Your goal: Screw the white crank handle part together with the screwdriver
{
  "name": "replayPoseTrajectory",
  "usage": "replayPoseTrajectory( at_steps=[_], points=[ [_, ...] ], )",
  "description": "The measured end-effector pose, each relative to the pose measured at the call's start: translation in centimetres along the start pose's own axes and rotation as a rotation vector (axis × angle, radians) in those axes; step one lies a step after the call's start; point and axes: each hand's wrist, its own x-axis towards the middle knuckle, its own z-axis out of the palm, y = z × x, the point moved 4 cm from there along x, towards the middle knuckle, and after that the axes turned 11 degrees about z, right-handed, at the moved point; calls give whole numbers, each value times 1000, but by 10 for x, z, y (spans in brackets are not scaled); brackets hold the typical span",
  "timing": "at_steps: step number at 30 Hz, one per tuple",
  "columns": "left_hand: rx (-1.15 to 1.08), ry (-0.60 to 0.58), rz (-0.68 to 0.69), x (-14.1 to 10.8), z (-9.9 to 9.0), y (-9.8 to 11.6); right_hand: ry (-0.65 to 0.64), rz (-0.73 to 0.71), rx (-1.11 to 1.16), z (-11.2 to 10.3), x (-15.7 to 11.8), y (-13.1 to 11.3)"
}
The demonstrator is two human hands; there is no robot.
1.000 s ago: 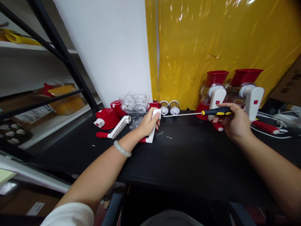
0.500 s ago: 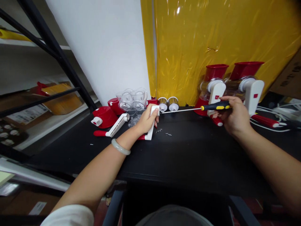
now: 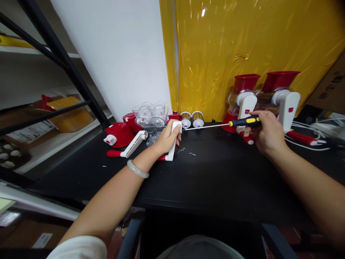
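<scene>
My left hand [image 3: 167, 138] is wrapped round a white crank handle [image 3: 170, 154] with a red grip, held upright over the black table. In my right hand [image 3: 268, 132] is a black and yellow screwdriver [image 3: 244, 121], held level. Its long shaft points left, and the tip meets the upper end of the white crank, where the exact contact is too small to tell. Small screws [image 3: 181, 149] lie on the table just right of the crank. Another white crank [image 3: 134, 144] with a red grip rests left of my left hand.
Red bases [image 3: 120, 135], clear plastic parts [image 3: 151, 113] and two metal drums [image 3: 197, 119] stand along the back of the table [image 3: 215, 180]. Two assembled red and white grinders [image 3: 246, 102] [image 3: 288, 104] stand at the right, beside white cables [image 3: 309, 138]. Shelving is at the left.
The view has shifted slightly. Both hands keep their holds on the crank and the screwdriver, and the screwdriver handle shows a different side, as if turned.
</scene>
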Motion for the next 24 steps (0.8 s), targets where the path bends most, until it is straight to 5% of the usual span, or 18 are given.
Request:
replayPoseTrajectory(
  at_steps=[10,17,24],
  points=[
    [32,-7,-7,-1,1,2,61,-55,-126,3,-6,-2],
    [24,-4,-3,-1,1,0,65,-30,100,-3,8,6],
    [19,-2,-5,-1,0,0,51,84,49,-1,8,6]
  ],
)
